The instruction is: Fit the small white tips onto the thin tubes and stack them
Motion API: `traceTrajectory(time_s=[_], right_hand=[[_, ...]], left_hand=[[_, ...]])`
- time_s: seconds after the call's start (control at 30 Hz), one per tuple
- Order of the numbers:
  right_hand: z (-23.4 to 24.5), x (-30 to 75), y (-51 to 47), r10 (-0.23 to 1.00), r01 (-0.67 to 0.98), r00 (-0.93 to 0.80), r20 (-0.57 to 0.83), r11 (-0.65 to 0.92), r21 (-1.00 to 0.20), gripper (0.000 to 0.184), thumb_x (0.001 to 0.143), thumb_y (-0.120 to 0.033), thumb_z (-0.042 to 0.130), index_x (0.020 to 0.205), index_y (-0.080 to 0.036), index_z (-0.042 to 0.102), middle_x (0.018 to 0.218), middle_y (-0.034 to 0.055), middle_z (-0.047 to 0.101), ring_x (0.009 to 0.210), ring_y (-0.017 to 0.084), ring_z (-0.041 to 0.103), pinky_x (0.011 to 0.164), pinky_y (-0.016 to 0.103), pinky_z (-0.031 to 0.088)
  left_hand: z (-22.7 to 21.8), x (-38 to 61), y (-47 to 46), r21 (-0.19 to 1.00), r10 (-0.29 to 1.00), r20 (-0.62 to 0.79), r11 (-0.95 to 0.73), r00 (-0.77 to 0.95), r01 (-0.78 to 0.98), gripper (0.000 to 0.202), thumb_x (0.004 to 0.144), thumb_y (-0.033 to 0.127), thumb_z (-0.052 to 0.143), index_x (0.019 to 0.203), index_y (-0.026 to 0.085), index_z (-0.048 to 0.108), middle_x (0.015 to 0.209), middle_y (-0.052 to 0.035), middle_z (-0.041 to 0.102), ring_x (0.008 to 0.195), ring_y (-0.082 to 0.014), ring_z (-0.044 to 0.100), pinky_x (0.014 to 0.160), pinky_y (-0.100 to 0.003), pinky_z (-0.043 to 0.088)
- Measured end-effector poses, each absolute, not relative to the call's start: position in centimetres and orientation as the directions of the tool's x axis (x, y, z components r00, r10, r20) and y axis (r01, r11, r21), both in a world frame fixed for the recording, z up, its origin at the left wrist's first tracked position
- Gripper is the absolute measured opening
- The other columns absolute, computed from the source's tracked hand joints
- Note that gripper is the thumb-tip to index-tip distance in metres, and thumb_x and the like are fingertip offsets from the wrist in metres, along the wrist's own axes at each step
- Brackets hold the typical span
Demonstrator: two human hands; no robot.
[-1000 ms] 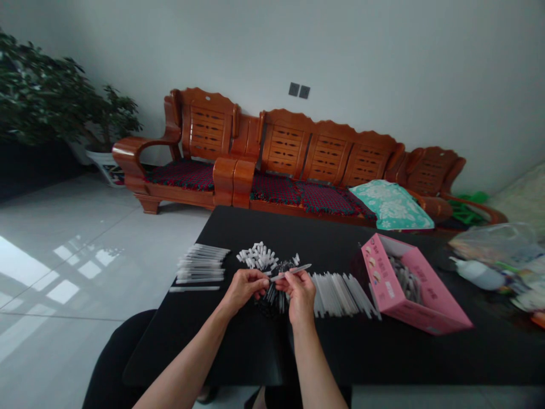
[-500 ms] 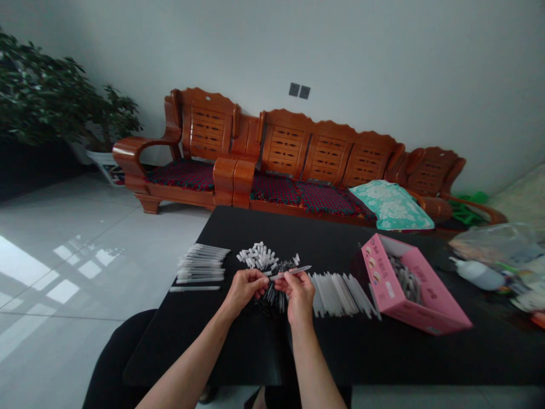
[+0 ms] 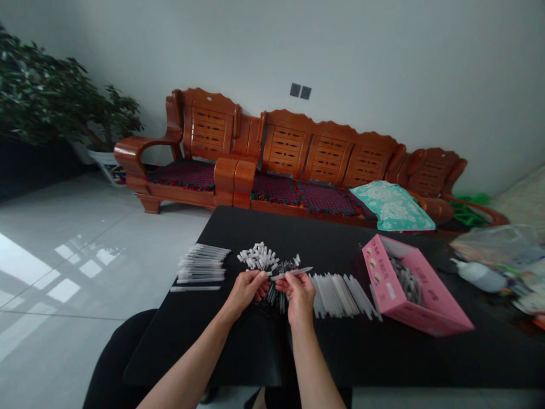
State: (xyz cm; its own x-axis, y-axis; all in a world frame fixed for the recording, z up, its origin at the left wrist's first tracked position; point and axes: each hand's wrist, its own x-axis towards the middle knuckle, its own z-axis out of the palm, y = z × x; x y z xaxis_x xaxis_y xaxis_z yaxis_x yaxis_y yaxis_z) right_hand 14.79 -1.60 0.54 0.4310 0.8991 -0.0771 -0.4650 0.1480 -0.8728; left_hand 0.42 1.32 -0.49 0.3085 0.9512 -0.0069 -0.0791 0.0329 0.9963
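My right hand (image 3: 300,295) pinches a slim, translucent pen barrel (image 3: 303,271) whose pointed end faces right. The thumb and index finger of my left hand (image 3: 249,288) are closed on a small white piece (image 3: 268,274), close to the barrel's left end; its exact kind is unclear. Just beyond the hands lies a heap of short white pieces like pen caps (image 3: 258,257). Thin black parts (image 3: 272,298) lie under and between my hands, partly hidden. To the right is a row of translucent tubes (image 3: 340,295); to the left, stacked pale pens (image 3: 201,264).
A pink box (image 3: 426,315) holding grey-white pieces stands on the black table (image 3: 221,341), at right. Beyond it are a white bottle (image 3: 479,274) and a plastic bag (image 3: 498,244). A wooden sofa (image 3: 244,182) runs behind the table, and a potted plant (image 3: 102,122) stands at left.
Almost nothing differs. Both hands keep their hold, and the view has shifted very slightly.
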Motion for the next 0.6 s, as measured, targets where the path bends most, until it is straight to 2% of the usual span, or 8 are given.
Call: traceTrajectory(time_s=[0.17, 0.33, 0.5, 0.6], right_hand=[[0.35, 14.71, -1.66, 0.901, -0.458, 0.426, -0.075, 0.144, -0.877, 0.032, 0.067, -0.031, 0.078, 0.084, -0.016, 0.055, 0.069, 0.0044, 0.072, 0.054, 0.019, 0.069, 0.05, 0.026, 0.056], [0.22, 14.74, -1.74, 0.902, -0.46, 0.426, -0.071, 0.148, -0.876, 0.032, 0.067, -0.031, 0.078, 0.084, -0.016, 0.056, 0.069, 0.0037, 0.072, 0.055, 0.019, 0.07, 0.051, 0.026, 0.056], [0.34, 14.66, -1.82, 0.905, -0.451, 0.421, -0.065, 0.146, -0.88, 0.031, 0.068, -0.031, 0.077, 0.084, -0.016, 0.056, 0.068, 0.0035, 0.072, 0.056, 0.019, 0.07, 0.051, 0.026, 0.056], [0.28, 14.59, -1.8, 0.907, -0.452, 0.416, -0.07, 0.14, -0.881, 0.03, 0.069, -0.031, 0.077, 0.084, -0.016, 0.056, 0.069, 0.0044, 0.072, 0.055, 0.018, 0.069, 0.051, 0.025, 0.056]], left_hand=[[-0.5, 0.47, 1.21, 0.994, 0.951, -0.019, 0.05, 0.308, -0.094, 0.037, 0.074, 0.048, 0.066, 0.069, 0.012, 0.062, 0.058, -0.0016, 0.062, 0.045, -0.0091, 0.053, 0.04, -0.018, 0.039], [-0.01, 0.46, 1.08, 0.984, 0.964, -0.03, 0.075, 0.263, -0.162, 0.034, 0.064, 0.04, 0.077, 0.079, 0.012, 0.065, 0.058, 0.0003, 0.062, 0.047, -0.0095, 0.054, 0.045, -0.019, 0.043], [-0.11, 0.46, 1.0, 0.99, 0.955, -0.057, 0.092, 0.292, -0.107, 0.042, 0.077, 0.052, 0.061, 0.07, 0.011, 0.064, 0.058, -0.0026, 0.062, 0.043, -0.0092, 0.052, 0.037, -0.018, 0.038], [-0.25, 0.44, 0.97, 0.99, 0.952, -0.049, 0.087, 0.302, -0.114, 0.037, 0.074, 0.048, 0.066, 0.068, 0.011, 0.062, 0.055, -0.0007, 0.059, 0.042, -0.008, 0.05, 0.037, -0.017, 0.036]])
